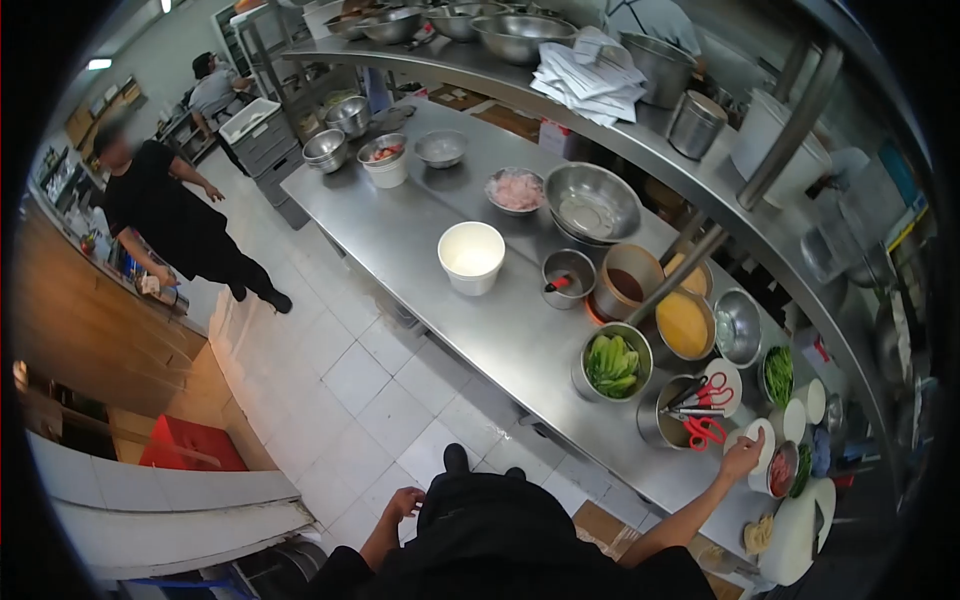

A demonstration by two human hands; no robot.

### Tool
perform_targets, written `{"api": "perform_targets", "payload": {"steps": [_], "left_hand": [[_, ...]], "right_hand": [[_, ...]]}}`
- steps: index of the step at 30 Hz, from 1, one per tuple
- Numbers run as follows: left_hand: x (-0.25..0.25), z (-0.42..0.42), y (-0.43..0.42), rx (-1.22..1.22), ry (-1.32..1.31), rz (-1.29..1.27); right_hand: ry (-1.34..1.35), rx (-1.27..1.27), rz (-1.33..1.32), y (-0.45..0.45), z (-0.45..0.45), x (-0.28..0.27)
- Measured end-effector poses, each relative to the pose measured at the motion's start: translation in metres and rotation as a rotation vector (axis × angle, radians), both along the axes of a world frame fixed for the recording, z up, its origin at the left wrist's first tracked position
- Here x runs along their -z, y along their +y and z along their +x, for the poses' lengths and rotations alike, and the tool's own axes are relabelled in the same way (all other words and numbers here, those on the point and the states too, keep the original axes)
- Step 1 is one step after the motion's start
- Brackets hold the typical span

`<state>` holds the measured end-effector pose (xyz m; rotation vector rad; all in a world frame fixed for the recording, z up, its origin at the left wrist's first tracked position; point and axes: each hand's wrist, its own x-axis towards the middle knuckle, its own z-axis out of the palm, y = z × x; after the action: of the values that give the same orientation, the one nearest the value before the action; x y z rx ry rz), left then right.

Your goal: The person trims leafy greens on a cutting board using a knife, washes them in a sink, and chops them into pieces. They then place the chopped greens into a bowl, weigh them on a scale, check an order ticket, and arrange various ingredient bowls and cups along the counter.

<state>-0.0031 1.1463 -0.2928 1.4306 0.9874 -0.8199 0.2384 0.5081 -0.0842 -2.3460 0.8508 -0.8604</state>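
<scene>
My right hand reaches to the near right end of the steel table, its fingers closed on the rim of a white round tub. Beside it stands a small bowl of pinkish-red food. A steel pot with red-handled scissors is just left of that hand. My left hand hangs by my left side over the floor, loosely curled with its fingers a little apart and nothing visible in it. A white paper tub stands upright in mid-table, away from both hands.
On the steel table stand leafy greens, yellow liquid, a wide steel bowl and pink food. A shelf with bowls and papers overhangs the table. A person stands left; a red box is on the floor.
</scene>
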Motion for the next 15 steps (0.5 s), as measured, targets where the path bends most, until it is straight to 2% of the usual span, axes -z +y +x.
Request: {"api": "perform_targets", "payload": {"steps": [1, 2, 4, 5, 6, 7, 8, 9, 10, 11, 12, 14, 15], "left_hand": [[0.001, 0.0, 0.0, 0.025, 0.025, 0.009], [0.004, -0.002, 0.0, 0.054, 0.05, 0.02], [-0.003, 0.0, 0.005, 0.057, 0.013, 0.012], [-0.003, 0.004, 0.008, 0.066, -0.012, 0.006], [0.011, 0.003, 0.018, 0.202, -0.117, 0.007], [0.034, 0.002, 0.029, 0.17, -0.158, 0.038], [0.056, 0.008, 0.046, 0.418, -0.329, 0.089], [0.076, 0.014, 0.053, 0.456, -0.495, 0.281], [0.076, 0.025, 0.063, 0.382, -0.486, 0.135], [0.1, 0.032, 0.062, 0.013, -0.298, 0.03], [0.09, 0.044, 0.075, -0.068, -0.318, -0.095], [0.081, 0.065, 0.089, -0.12, -0.34, -0.075], [0.081, 0.065, 0.097, -0.118, -0.398, -0.029]], "right_hand": [[-0.059, 0.015, -0.076, 0.012, 0.0, -0.019], [-0.069, 0.009, -0.082, 0.025, 0.005, -0.038], [-0.305, -0.094, -0.045, 0.06, 0.027, -0.085], [-0.323, -0.088, -0.051, 0.088, 0.037, -0.113], [-0.454, -0.207, 0.092, 0.121, 0.048, -0.145], [-0.601, -0.326, 0.225, 0.15, 0.059, -0.173], [-0.626, -0.42, 0.234, 0.172, 0.068, -0.197], [-0.679, -0.508, 0.149, 0.204, 0.074, -0.229], [-0.743, -0.642, 0.058, 0.233, 0.077, -0.26], [-0.809, -0.724, -0.039, 0.265, 0.077, -0.292], [-0.89, -0.795, -0.224, 0.284, 0.081, -0.316], [-1.093, -0.915, -0.506, 0.323, 0.089, -0.379], [-1.221, -0.874, -0.646, 0.339, 0.097, -0.41]]}}
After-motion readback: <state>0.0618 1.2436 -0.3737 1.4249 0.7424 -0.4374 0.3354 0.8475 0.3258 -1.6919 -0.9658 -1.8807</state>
